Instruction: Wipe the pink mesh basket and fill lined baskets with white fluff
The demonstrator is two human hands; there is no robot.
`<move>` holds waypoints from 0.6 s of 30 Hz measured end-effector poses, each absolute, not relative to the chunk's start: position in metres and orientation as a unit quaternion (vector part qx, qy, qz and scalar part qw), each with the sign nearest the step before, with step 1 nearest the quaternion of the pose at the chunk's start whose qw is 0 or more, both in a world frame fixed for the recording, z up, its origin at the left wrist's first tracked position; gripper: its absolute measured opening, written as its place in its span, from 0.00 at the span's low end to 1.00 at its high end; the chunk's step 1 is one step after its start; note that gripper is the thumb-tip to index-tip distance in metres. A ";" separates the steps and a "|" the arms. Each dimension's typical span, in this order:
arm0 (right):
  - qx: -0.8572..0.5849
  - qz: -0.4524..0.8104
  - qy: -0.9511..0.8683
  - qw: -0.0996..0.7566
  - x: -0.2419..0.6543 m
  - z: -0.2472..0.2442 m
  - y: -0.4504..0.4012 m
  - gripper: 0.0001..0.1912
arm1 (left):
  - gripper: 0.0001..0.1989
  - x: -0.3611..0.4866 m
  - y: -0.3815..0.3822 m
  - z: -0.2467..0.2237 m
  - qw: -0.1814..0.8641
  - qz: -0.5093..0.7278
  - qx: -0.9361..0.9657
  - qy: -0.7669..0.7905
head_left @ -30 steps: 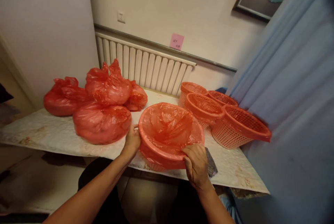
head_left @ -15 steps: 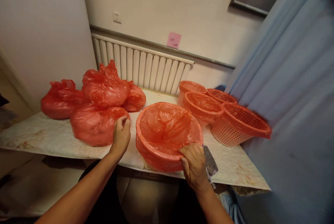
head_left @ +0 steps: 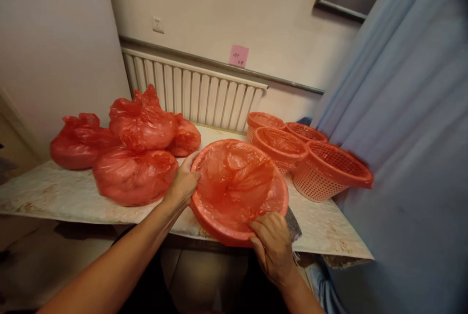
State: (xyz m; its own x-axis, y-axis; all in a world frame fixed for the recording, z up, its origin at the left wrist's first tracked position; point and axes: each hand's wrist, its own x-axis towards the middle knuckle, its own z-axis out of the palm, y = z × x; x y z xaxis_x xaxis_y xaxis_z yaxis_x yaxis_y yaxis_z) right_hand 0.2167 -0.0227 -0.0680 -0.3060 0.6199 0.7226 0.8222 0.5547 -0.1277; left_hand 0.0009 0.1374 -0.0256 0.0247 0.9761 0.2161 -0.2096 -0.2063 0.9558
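In front of me a round basket (head_left: 199,209), lined with a thin red plastic bag (head_left: 237,182), tilts toward me at the table's front edge. My left hand (head_left: 185,180) grips its rim on the left, thumb inside and fingers outside. On the near right side of the rim, my right hand (head_left: 272,241) is closed with its fingers over the edge and thumb below. The bag is folded over the rim, and crumpled film covers the inside. Beside my left wrist lies a full red plastic bag (head_left: 133,177).
More filled red bags (head_left: 144,121) are piled at the left. Several red mesh baskets (head_left: 321,177) stand at the right, near a blue curtain (head_left: 398,158). A grey cloth (head_left: 293,226) lies by my right hand. Behind the covered table (head_left: 44,189) is a radiator (head_left: 201,94).
My left hand has moved right from beside the full bag and taken hold of the basket's rim. The basket now tips toward me, while my right hand keeps its grip.
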 end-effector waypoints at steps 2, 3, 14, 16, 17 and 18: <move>-0.459 -0.110 -0.803 0.363 0.220 -0.068 -0.028 0.08 | 0.39 0.000 0.130 -0.022 0.471 0.591 0.547 0.360; -0.464 -0.097 -0.806 0.355 0.221 -0.067 -0.030 0.08 | 0.39 0.000 0.126 -0.020 0.448 0.590 0.571 0.353; -0.509 -0.012 -0.836 0.204 0.231 -0.064 0.019 0.10 | 0.37 0.021 0.080 -0.018 0.360 0.525 0.696 0.332; -0.509 0.025 -0.846 0.156 0.227 -0.071 0.043 0.09 | 0.36 0.027 0.071 -0.022 0.334 0.516 0.720 0.322; -0.511 0.043 -0.846 0.146 0.225 -0.076 0.054 0.08 | 0.36 0.029 0.067 -0.024 0.317 0.514 0.733 0.313; -0.515 0.056 -0.843 0.147 0.221 -0.080 0.062 0.07 | 0.36 0.031 0.063 -0.026 0.300 0.512 0.745 0.304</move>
